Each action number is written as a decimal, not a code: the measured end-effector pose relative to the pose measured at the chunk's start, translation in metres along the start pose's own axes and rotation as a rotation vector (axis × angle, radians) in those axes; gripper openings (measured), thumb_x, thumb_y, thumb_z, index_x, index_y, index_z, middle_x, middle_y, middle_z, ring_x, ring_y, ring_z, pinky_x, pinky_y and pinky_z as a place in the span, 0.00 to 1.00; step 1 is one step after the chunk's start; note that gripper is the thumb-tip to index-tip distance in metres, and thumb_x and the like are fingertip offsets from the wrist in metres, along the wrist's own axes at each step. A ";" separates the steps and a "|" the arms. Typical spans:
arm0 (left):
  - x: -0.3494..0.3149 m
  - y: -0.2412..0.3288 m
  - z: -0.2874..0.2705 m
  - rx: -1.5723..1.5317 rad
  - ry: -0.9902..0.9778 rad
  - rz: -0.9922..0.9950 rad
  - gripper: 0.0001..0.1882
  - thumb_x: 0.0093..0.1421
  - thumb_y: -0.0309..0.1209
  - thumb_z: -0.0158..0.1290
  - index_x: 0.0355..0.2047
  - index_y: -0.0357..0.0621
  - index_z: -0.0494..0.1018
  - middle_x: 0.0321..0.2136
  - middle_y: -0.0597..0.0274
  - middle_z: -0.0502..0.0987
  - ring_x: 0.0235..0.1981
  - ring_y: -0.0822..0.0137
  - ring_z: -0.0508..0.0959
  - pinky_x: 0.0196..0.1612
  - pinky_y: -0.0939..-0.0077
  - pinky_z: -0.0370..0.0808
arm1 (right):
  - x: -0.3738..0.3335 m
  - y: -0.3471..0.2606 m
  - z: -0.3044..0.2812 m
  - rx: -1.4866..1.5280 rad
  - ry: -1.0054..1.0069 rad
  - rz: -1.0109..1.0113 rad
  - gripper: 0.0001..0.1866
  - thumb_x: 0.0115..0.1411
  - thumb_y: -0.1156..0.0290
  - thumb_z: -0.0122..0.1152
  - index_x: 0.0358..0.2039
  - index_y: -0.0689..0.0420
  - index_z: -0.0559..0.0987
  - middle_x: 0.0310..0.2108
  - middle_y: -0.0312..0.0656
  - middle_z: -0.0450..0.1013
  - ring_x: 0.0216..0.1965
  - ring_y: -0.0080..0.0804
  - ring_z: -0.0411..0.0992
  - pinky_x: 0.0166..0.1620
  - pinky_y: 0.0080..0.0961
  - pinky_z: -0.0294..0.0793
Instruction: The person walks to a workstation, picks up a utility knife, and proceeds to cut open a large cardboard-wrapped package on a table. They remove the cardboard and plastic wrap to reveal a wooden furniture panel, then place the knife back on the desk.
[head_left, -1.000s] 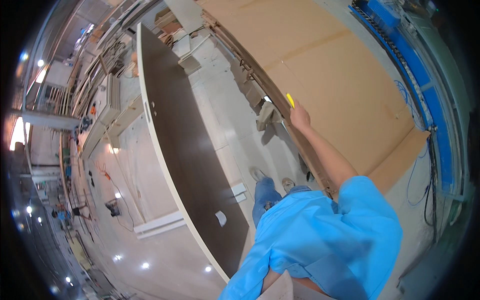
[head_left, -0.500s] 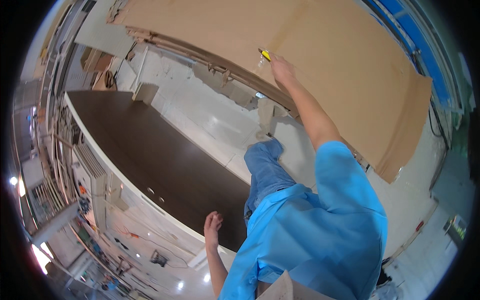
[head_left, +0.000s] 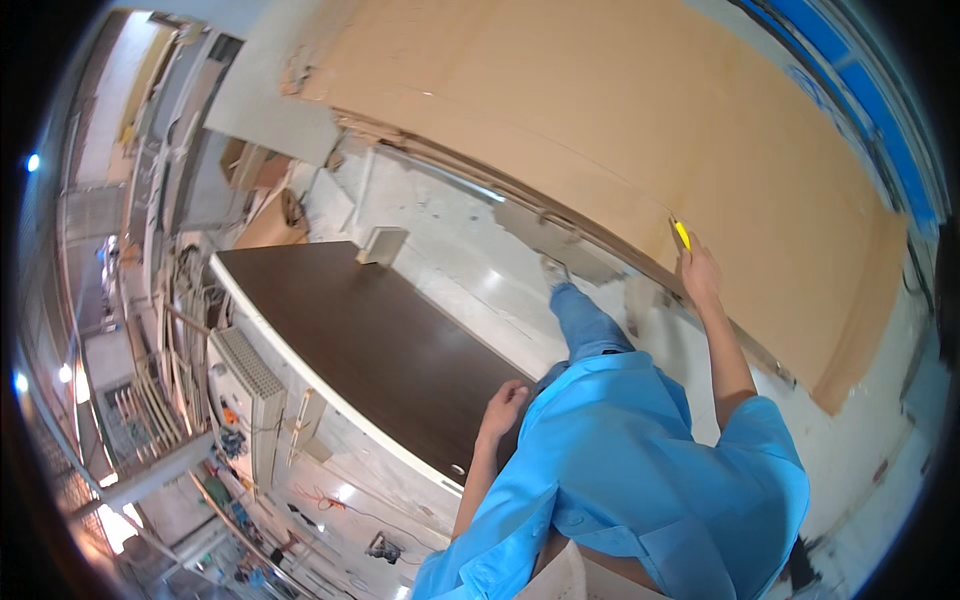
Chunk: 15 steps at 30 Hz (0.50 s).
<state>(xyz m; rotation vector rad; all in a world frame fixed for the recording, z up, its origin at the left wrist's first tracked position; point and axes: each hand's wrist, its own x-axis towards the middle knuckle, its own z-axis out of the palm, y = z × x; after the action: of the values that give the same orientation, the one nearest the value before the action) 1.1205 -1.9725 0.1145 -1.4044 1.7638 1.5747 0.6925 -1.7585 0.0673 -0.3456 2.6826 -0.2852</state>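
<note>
A yellow utility knife [head_left: 682, 234] with a dark tip is gripped in my right hand [head_left: 700, 272]. Its tip meets the broad cardboard sheet [head_left: 560, 100], close to the sheet's near edge. A thin line runs across the cardboard from the tip toward the upper left. My left hand [head_left: 505, 408] hangs over the near end of a long dark brown panel [head_left: 360, 325] with a white edge. Its fingers are loosely bent and slightly apart, and nothing shows in them.
Beneath the top sheet more cardboard layers show along the edge. A small block [head_left: 382, 245] stands by the dark panel's far end, near a cardboard roll [head_left: 278, 218]. Torn cardboard lies on the pale floor [head_left: 450, 235]. Stacked panels [head_left: 245, 390] and tools are at left.
I have stepped forward along the cardboard, so the view has shifted. My right hand still holds the knife and is closer to my body. My left hand has swung forward beside the panel.
</note>
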 end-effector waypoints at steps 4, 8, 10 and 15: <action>0.038 0.034 -0.057 -0.190 -0.007 0.053 0.19 0.65 0.40 0.51 0.49 0.38 0.73 0.41 0.58 0.78 0.44 0.69 0.74 0.50 0.74 0.70 | 0.044 -0.127 0.008 0.106 -0.024 -0.119 0.24 0.65 0.61 0.46 0.62 0.47 0.64 0.46 0.55 0.73 0.48 0.52 0.73 0.50 0.47 0.72; 0.061 0.051 -0.122 -0.364 0.209 0.088 0.16 0.67 0.37 0.49 0.47 0.39 0.73 0.36 0.65 0.76 0.39 0.73 0.73 0.47 0.77 0.69 | 0.107 -0.273 0.031 0.222 -0.064 -0.339 0.25 0.64 0.63 0.44 0.62 0.45 0.64 0.44 0.55 0.72 0.45 0.54 0.73 0.48 0.48 0.72; 0.070 0.054 -0.153 -0.405 0.265 0.040 0.15 0.67 0.36 0.49 0.48 0.39 0.73 0.36 0.67 0.75 0.38 0.75 0.72 0.46 0.79 0.69 | 0.134 -0.343 0.043 0.283 -0.106 -0.425 0.24 0.64 0.64 0.44 0.61 0.45 0.64 0.45 0.54 0.72 0.46 0.55 0.72 0.49 0.48 0.72; 0.090 0.036 -0.211 -0.412 0.203 -0.100 0.16 0.68 0.37 0.49 0.48 0.39 0.73 0.36 0.69 0.75 0.38 0.76 0.72 0.45 0.80 0.68 | 0.191 -0.483 0.080 0.299 -0.149 -0.433 0.23 0.65 0.65 0.44 0.61 0.46 0.64 0.46 0.55 0.71 0.47 0.54 0.72 0.49 0.47 0.72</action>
<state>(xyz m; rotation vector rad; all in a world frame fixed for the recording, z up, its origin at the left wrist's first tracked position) 1.1191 -2.2051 0.1220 -1.8701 1.4970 1.8692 0.6537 -2.2819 0.0444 -0.8153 2.3500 -0.7454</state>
